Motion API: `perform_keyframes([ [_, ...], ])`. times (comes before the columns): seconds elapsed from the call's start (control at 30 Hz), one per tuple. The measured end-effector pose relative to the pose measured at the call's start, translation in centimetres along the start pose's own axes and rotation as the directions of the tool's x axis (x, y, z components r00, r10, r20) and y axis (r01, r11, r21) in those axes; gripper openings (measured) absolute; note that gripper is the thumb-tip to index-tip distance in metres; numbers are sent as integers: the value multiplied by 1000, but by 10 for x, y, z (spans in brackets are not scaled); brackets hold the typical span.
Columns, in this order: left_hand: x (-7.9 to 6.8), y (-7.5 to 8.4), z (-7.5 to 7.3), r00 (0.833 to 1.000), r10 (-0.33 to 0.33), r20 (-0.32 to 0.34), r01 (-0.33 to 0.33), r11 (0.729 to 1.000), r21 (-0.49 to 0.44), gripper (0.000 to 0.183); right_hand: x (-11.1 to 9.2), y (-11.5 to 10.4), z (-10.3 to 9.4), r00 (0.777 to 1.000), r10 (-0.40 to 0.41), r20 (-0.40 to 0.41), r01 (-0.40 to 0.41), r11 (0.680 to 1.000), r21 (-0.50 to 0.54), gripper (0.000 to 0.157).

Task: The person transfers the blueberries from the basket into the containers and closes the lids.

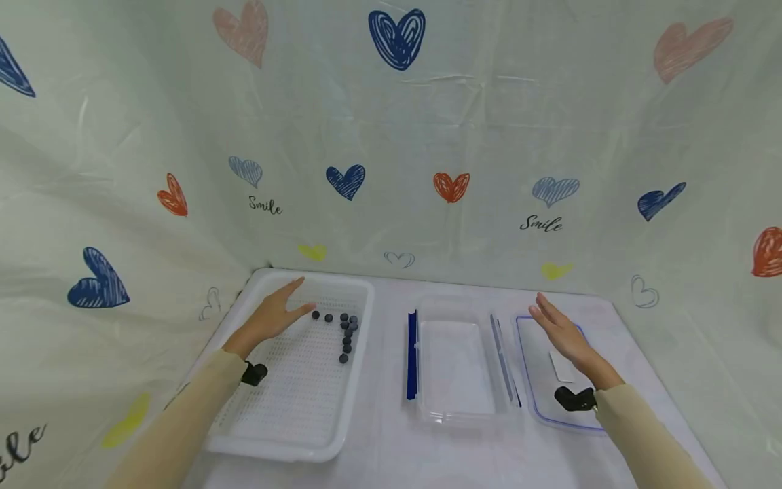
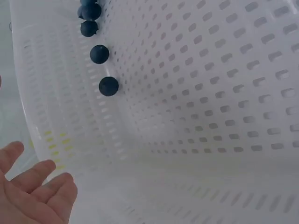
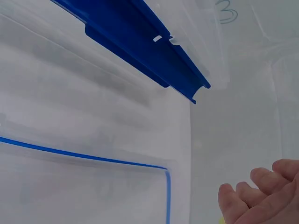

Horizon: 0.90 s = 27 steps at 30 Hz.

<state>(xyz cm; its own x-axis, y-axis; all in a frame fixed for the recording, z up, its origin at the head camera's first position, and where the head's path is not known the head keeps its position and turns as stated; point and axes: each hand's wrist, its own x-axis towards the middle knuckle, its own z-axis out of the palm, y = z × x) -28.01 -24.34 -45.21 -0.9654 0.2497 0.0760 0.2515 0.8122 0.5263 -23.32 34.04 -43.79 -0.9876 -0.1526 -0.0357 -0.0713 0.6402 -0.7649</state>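
My left hand (image 1: 273, 318) hovers over the far left part of a white perforated basket (image 1: 360, 380), thumb spread from the fingers and nothing held. Several dark blue, berry-like balls (image 1: 346, 341) lie in the basket toward its far right; in the left wrist view one ball (image 2: 109, 86) lies apart from the cluster. Over at the right, my right hand (image 1: 565, 337) is held above a clear lid with a blue rim (image 1: 531, 401), its fingers extended and holding nothing. A small white piece (image 1: 561, 367) lies on that lid, partly hidden by the hand.
Between the hands stands a clear plastic container (image 1: 458, 367), with a blue side clip (image 1: 412, 356) along its left and another clip (image 1: 502, 360) on its right. A white cloth (image 1: 391, 435) covers the table. Behind hangs a heart-printed curtain (image 1: 397, 122).
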Motion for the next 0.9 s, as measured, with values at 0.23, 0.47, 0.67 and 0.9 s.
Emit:
perform_keyframes([
  [0.23,0,-1,4,997,-60,-53,56,996,-71,77,-1,1,13,1000,-21,12,18,981,192,71],
  [0.47,4,-4,11,989,-119,-88,101,978,-185,70,-3,1,30,1000,-13,-5,14,940,342,65],
  [0.67,7,-8,17,981,-171,-92,145,960,-238,62,-5,0,44,1000,-18,0,17,915,404,62],
  [0.9,9,-16,22,977,-186,-108,153,953,-260,48,-6,1,58,1000,-20,-6,20,904,428,60],
])
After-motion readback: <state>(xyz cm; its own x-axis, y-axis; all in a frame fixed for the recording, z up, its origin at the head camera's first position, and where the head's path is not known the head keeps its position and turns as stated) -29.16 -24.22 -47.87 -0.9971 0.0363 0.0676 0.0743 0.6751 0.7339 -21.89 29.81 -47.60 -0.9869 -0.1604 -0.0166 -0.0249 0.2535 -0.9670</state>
